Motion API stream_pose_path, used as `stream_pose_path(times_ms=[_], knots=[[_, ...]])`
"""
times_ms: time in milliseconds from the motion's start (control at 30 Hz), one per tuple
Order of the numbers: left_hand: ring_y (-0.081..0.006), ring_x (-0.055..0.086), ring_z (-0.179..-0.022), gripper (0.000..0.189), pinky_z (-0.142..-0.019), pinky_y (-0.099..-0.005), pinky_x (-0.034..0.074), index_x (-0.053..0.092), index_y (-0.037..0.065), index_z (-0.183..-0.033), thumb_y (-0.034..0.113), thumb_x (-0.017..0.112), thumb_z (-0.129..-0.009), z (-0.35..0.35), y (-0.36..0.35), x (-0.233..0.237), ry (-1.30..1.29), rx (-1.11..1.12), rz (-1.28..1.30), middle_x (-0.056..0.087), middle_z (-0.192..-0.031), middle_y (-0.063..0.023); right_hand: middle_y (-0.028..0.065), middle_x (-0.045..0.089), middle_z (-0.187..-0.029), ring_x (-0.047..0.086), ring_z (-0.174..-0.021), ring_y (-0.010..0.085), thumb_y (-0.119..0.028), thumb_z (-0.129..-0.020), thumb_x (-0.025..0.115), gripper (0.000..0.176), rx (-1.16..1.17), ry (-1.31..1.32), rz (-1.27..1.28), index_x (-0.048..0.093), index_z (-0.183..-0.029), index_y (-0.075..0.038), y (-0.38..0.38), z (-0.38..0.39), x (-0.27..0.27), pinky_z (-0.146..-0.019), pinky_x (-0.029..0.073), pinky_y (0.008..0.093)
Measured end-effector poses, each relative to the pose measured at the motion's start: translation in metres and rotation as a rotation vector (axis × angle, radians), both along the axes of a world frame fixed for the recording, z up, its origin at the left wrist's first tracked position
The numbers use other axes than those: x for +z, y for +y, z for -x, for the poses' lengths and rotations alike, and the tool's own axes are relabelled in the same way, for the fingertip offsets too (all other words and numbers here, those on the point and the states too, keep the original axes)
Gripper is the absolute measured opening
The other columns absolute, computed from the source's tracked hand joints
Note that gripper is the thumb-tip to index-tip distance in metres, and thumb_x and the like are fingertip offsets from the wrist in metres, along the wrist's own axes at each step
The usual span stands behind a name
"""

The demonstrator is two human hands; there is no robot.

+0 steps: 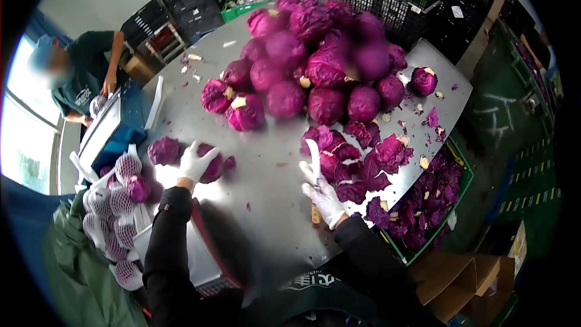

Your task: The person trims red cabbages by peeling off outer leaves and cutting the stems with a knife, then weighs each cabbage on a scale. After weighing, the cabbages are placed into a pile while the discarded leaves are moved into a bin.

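My left hand (196, 163), in a white glove, lies on a small red cabbage (212, 168) at the left of the metal table, its fingers curved over the top. Another trimmed cabbage (163, 151) sits just left of it. My white-gloved right hand (325, 198) is closed round a knife, whose pale curved blade (313, 156) points up and away from me. Loose purple leaves (357, 166) lie just beyond and right of that hand. A large heap of whole red cabbages (325, 69) covers the far middle of the table.
Netted cabbages (112, 209) are piled at the left, beside a tray-like machine (184, 254). A green crate (410, 261) of leaves stands at the lower right. One black crate (363, 0) is behind the heap. A co-worker (91, 69) works at the far left.
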State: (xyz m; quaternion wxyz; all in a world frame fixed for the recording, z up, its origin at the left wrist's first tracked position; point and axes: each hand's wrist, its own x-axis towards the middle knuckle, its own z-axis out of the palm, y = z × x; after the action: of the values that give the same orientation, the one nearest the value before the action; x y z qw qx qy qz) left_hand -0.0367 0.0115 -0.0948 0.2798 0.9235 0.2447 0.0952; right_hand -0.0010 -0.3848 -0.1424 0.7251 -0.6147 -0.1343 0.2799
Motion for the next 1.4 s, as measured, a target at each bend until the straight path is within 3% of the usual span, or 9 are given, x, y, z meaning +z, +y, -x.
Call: stream_pose_path(times_ms=[200, 333, 500, 567, 667, 833, 1100, 1233, 1400], knots=[[-0.0329, 0.066, -0.109, 0.053, -0.097, -0.0391, 0.049, 0.066, 0.009, -0.121, 0.045, 0.073, -0.084, 0.028, 0.085, -0.014, -0.028, 0.141, 0.170, 0.068, -0.116, -0.0209, 0.0006, 0.060, -0.118, 0.056, -0.089, 0.0070, -0.018, -0.096, 0.065, 0.063, -0.435, 0.205, -0.029, 0.039, -0.153, -0.011, -0.061, -0.020, 0.004, -0.076, 0.048, 0.0214], [-0.0411, 0.057, -0.114, 0.065, -0.100, -0.0467, 0.046, 0.059, 0.011, -0.133, 0.044, 0.073, -0.079, 0.001, 0.067, 0.048, 0.536, 0.128, -0.618, 0.059, -0.125, -0.0237, 0.0002, 0.056, -0.126, 0.053, -0.105, 0.0068, -0.022, -0.097, 0.067, 0.067, -0.710, 0.173, -0.131, 0.035, -0.155, -0.010, -0.143, -0.063, 0.011, -0.089, 0.046, 0.0212], [-0.0409, 0.044, -0.134, 0.076, -0.112, -0.0463, 0.036, 0.045, 0.007, -0.145, 0.031, 0.078, -0.081, -0.123, -0.023, 0.106, -0.172, -0.272, -0.325, 0.049, -0.141, -0.0247, 0.0056, 0.049, -0.146, 0.047, -0.130, 0.0181, -0.005, -0.098, 0.056, 0.056, -0.905, -0.319, 0.282, 0.038, -0.151, -0.003, -0.182, -0.082, 0.014, -0.112, 0.035, 0.0340], [-0.0399, 0.038, -0.140, 0.081, -0.115, -0.0452, 0.032, 0.041, 0.005, -0.148, 0.031, 0.079, -0.081, -0.191, -0.080, 0.126, -0.345, -0.437, -0.280, 0.046, -0.145, -0.0240, 0.0108, 0.049, -0.146, 0.047, -0.131, 0.0197, -0.008, -0.098, 0.058, 0.053, -0.862, -0.596, 0.432, 0.041, -0.148, 0.000, -0.171, -0.081, 0.007, -0.112, 0.036, 0.0352], [-0.0419, 0.029, -0.145, 0.102, -0.118, -0.0461, 0.028, 0.030, 0.008, -0.153, 0.037, 0.086, -0.073, -0.289, -0.136, 0.131, -0.544, -0.590, -0.238, 0.038, -0.151, -0.0252, 0.0109, 0.052, -0.144, 0.052, -0.126, 0.0187, -0.008, -0.099, 0.058, 0.049, -0.590, 0.151, 0.226, 0.044, -0.145, 0.000, -0.106, -0.035, 0.006, -0.104, 0.043, 0.0333], [-0.0492, 0.025, -0.144, 0.119, -0.119, -0.0490, 0.027, 0.025, 0.014, -0.156, 0.031, 0.093, -0.059, -0.370, -0.189, 0.133, -0.379, -0.491, -0.239, 0.029, -0.151, -0.0336, 0.0081, 0.054, -0.141, 0.054, -0.106, 0.0085, -0.001, -0.097, 0.058, 0.051, -0.261, 0.033, 0.186, 0.044, -0.146, -0.001, -0.089, -0.014, -0.022, -0.092, 0.045, 0.0248], [-0.0326, 0.033, -0.144, 0.103, -0.120, -0.0419, 0.026, 0.034, 0.009, -0.152, 0.014, 0.087, -0.065, -0.325, -0.182, 0.134, -0.766, -0.542, -0.094, 0.039, -0.152, -0.0162, 0.0019, 0.064, -0.114, 0.059, -0.094, 0.0041, -0.001, -0.098, 0.055, 0.048, -0.571, 0.120, 0.049, 0.044, -0.145, 0.003, -0.138, -0.044, -0.007, -0.077, 0.045, 0.0150], [-0.0248, 0.027, -0.148, 0.109, -0.122, -0.0391, 0.022, 0.026, 0.006, -0.155, 0.011, 0.088, -0.066, -0.238, -0.208, 0.148, -0.739, -0.681, 0.461, 0.030, -0.158, -0.0113, 0.0074, 0.073, -0.095, 0.066, -0.069, 0.0057, -0.009, -0.100, 0.055, 0.045, -0.419, 0.212, 0.032, 0.047, -0.143, 0.001, -0.115, -0.049, 0.042, -0.051, 0.040, 0.0151], [-0.0259, 0.019, -0.151, 0.122, -0.124, -0.0401, 0.011, 0.017, 0.006, -0.158, 0.013, 0.086, -0.057, -0.132, -0.250, 0.120, -0.678, -0.640, 1.018, 0.021, -0.162, -0.0110, 0.0040, 0.068, -0.096, 0.066, -0.074, 0.0095, -0.042, -0.099, 0.060, 0.061, -0.247, 0.298, -0.303, 0.049, -0.143, -0.002, -0.075, -0.062, 0.124, -0.049, 0.038, 0.0188]])
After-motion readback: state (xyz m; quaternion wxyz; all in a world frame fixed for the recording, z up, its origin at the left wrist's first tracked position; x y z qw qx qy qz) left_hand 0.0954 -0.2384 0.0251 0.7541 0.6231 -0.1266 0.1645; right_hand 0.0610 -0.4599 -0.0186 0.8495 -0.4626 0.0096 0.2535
